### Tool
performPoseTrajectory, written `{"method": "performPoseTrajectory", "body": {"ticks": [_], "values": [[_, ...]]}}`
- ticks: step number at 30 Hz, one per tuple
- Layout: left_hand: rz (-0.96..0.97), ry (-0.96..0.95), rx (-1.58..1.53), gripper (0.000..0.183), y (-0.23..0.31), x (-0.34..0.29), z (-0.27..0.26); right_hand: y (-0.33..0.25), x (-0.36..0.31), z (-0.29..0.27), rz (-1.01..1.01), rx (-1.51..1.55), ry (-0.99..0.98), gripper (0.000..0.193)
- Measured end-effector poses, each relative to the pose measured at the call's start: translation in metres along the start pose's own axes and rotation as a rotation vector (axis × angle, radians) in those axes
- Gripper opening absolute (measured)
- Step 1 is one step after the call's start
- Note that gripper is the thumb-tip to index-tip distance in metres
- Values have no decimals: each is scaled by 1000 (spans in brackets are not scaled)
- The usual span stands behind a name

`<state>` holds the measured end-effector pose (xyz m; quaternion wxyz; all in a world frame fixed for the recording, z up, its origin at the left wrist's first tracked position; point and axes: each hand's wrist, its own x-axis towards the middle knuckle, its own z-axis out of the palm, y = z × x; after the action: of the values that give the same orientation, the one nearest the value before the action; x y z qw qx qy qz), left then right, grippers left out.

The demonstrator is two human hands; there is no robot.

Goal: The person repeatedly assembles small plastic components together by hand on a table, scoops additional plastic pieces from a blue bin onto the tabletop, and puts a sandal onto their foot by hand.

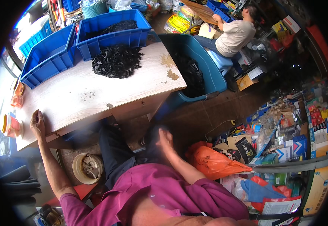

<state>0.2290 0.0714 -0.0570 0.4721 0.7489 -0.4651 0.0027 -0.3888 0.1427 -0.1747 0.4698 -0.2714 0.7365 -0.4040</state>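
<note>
My left hand (38, 123) rests at the left end of the pale wood-topped table (70, 109), its fingers curled in. Whether anything is inside them is hidden. Above my right thigh, away from the table, my right hand (165, 140) has its fingers and thumb apart, with nothing visible in it. A heap of small black pieces (117, 60) lies on the far part of the table, out of reach of both hands. Right behind it stands a blue bin (115, 42) with more black pieces inside. An orange-lidded jar (12, 126) is beside my left hand.
Another blue bin (47, 67) sits at the table's far left. A large teal tub (218, 83) with black material stands off the right end. A person (233, 35) sits beyond it. Near my legs are a whitish bucket (77, 165) and an orange bag (213, 162).
</note>
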Motion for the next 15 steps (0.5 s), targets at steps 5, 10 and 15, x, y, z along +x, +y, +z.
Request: {"method": "performPoseTrajectory", "body": {"ticks": [5, 10, 15], "values": [[-2, -1, -28, 25, -7, 2, 0, 7, 6, 2, -8, -9, -63, 43], [-2, 1, -31, 25, 6, -2, 1, -17, -5, -6, 73, -201, -281, 41], [-16, -7, -43, 25, -1, 1, -1, 1, -5, 4, -85, -36, -43, 37]]}}
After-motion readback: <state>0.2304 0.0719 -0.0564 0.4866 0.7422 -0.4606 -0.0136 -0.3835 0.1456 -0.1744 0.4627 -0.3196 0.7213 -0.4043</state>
